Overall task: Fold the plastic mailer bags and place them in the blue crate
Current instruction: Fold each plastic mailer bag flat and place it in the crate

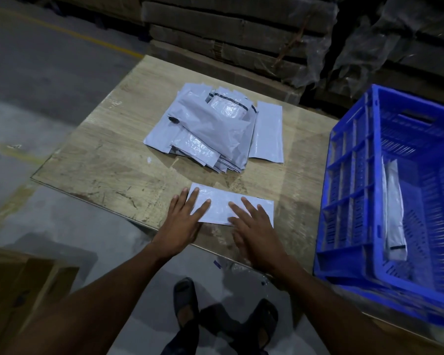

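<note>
A folded pale grey mailer bag [222,201] lies flat near the front edge of the wooden board [113,149]. My left hand [185,221] presses on its left end with straight fingers. My right hand [254,226] presses flat on its right half. Behind it sits a loose pile of unfolded mailer bags [213,129], several deep. The blue crate [356,175] stands at the right, with one folded mailer [395,208] leaning inside against its left wall.
Stacked cardboard and plastic-wrapped goods [241,34] rise behind the board. A cardboard box [18,290] sits at lower left. My feet in dark sandals [185,301] stand on the concrete floor below the board's edge.
</note>
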`<state>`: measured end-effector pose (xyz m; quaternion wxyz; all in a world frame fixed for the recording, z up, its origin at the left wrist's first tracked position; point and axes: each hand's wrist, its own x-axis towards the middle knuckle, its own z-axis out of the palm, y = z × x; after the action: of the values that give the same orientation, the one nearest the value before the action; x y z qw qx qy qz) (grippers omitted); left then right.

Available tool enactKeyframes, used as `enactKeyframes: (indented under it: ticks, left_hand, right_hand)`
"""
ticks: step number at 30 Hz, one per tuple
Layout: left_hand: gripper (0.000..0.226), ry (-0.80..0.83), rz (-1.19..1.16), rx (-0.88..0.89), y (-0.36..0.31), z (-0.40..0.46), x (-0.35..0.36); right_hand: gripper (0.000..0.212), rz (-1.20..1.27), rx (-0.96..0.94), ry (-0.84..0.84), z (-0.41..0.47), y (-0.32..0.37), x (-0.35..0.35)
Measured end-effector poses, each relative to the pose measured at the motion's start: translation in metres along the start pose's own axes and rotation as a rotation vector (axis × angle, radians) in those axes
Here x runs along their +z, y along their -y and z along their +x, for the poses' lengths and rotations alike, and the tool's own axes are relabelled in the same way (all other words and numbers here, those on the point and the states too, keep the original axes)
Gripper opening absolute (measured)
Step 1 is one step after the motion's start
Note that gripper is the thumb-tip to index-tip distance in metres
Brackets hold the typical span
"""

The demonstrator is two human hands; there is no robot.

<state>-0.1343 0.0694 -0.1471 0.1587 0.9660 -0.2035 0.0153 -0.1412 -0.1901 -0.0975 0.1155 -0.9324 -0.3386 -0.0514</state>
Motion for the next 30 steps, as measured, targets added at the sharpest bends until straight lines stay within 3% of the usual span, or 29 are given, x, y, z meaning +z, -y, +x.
enactKeyframes:
  ticks: [2, 4, 6, 9, 13, 18, 23, 30]
  left_hand:
    - [0.075, -0.008, -0.018, 0.012, -0.001, 0.0, -0.001]
    - [0.069, -0.007, -0.032, 0.028, 0.0, -0.001, -0.001]
    - [0.064, 0.015, -0.056, 0.021, 0.002, -0.002, -0.002]
    - [0.062, -0.008, -0.152, -0.024, 0.001, -0.004, -0.002]
    - [0.089, -0.142, -0.335, -0.176, -0.004, -0.003, -0.002]
    - [0.089, -0.087, -0.094, -0.242, -0.01, -0.004, 0.007]
    - [0.081, -0.057, 0.041, -0.205, -0.011, -0.004, 0.007]
    - [0.086, -0.047, 0.05, -0.208, -0.014, -0.001, 0.003]
  right_hand:
    - [0.046, -0.1, -0.229, 0.027, -0.007, 0.003, -0.008]
    - [0.039, -0.13, -0.387, 0.047, -0.011, 0.005, -0.008]
    - [0.031, -0.169, -0.424, 0.067, -0.01, 0.003, -0.004]
    - [0.032, -0.137, -0.366, 0.112, 0.001, -0.01, -0.005]
    - [0.019, -0.058, -0.254, 0.092, 0.017, -0.017, -0.028]
    - [0.035, 0.133, -0.074, 0.04, 0.013, -0.004, -0.068]
    - [0.03, 0.363, -0.032, 0.052, 0.012, -0.006, -0.086]
    - [0.038, -0.069, -0.061, 0.233, 0.043, -0.041, -0.066]
